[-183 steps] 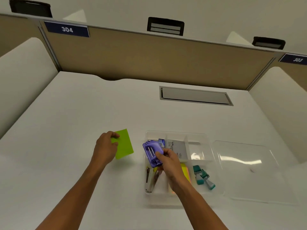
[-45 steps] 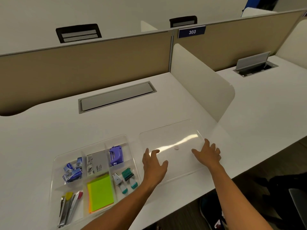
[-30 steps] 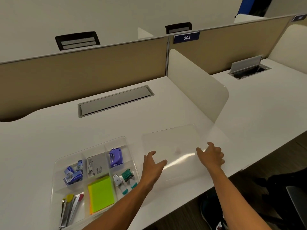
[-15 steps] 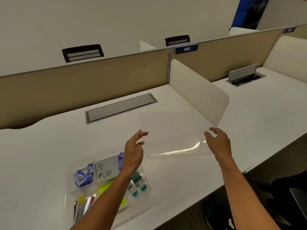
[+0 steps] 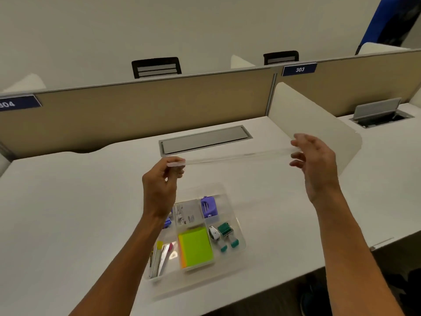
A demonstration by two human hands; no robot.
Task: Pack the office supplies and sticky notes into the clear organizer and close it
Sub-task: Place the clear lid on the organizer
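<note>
Clear lid (image 5: 234,157) edge-on above organizer (image 5: 237,226)

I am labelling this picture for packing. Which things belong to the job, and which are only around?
Job:
- clear plastic lid, held by left hand and right hand
- clear compartment organizer
- green sticky note pad
- purple hole punch
- green-capped stamps

Around:
- grey cable hatch
- blue sign 303
- white side divider

Both bare forearms reach forward and up from the near edge of the worktop, raised above it. The left hand (image 5: 160,185) has fingers and thumb pinched together at the top. The right hand (image 5: 315,165) stands edge-on, fingers loosely curled, thumb uppermost.
</note>
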